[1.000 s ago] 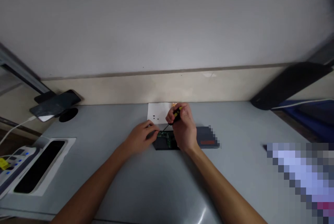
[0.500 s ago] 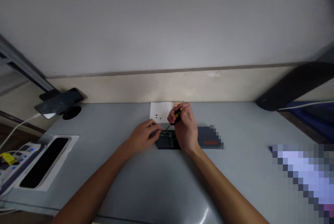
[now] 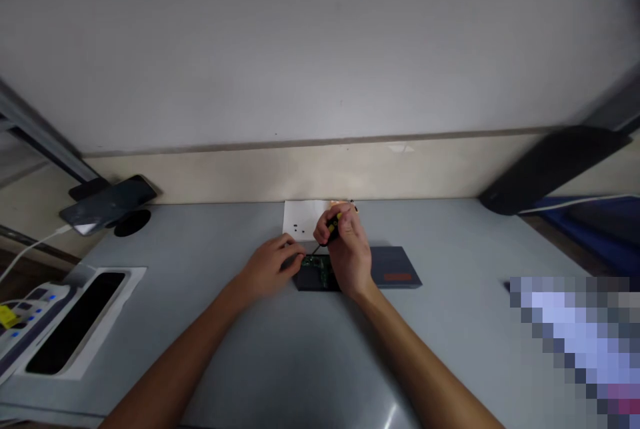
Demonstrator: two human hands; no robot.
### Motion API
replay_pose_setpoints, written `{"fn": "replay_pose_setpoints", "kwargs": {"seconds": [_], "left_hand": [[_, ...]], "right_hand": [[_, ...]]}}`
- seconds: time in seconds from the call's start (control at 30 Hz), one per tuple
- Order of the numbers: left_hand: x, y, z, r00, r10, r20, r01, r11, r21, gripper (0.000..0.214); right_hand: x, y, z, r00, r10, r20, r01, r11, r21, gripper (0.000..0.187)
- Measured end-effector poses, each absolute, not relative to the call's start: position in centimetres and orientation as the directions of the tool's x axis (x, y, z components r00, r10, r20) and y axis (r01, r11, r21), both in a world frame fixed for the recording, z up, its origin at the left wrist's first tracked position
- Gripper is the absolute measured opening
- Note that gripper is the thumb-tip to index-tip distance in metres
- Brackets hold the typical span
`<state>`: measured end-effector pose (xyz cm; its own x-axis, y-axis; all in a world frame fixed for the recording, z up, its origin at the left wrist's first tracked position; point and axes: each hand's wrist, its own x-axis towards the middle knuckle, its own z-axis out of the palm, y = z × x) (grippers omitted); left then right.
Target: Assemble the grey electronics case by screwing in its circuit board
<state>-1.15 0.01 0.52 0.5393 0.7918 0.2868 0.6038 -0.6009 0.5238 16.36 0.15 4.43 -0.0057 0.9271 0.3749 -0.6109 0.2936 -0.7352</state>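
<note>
My right hand (image 3: 351, 252) is wrapped round a screwdriver (image 3: 334, 223) with a black and yellow handle. Its thin shaft slants down to the left, onto a green circuit board (image 3: 323, 271) in a flat dark device (image 3: 397, 262). Part of that device is hidden behind my right hand. At the board's left end, my left hand (image 3: 273, 265) has thumb and forefinger brought together beside the screwdriver tip; whatever they pinch is too small to make out. Just behind lies a white paper (image 3: 315, 212) with several small dark pieces on it, perhaps screws.
On the left, a black phone-like slab (image 3: 77, 322) lies on white paper beside a power strip (image 3: 37, 322). A phone (image 3: 113, 205) leans on a stand at the back left. A dark cylinder (image 3: 545, 169) stands at the back right. A blurred-out object (image 3: 575, 335) occupies the right side.
The whole view has shifted slightly, so everything appears a little further left and lower. Both hands keep about the same place at the board, with the screwdriver still on it.
</note>
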Motion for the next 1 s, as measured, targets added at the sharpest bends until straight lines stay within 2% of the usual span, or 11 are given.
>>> {"fn": "replay_pose_setpoints", "kwargs": {"seconds": [0.3,1.0], "left_hand": [[-1.30,0.12,0.16,0.553,0.785,0.279,0.600,-0.607,0.521,0.026],[-1.31,0.24,-0.06,0.551,0.785,0.283,0.599,-0.608,0.522,0.026]], "right_hand": [[16.26,-0.10,4.45,0.010,0.924,0.382,-0.544,0.325,-0.773,0.022],[15.97,0.09,3.86,0.010,0.929,0.370,-0.566,0.311,-0.764,0.020]]}}
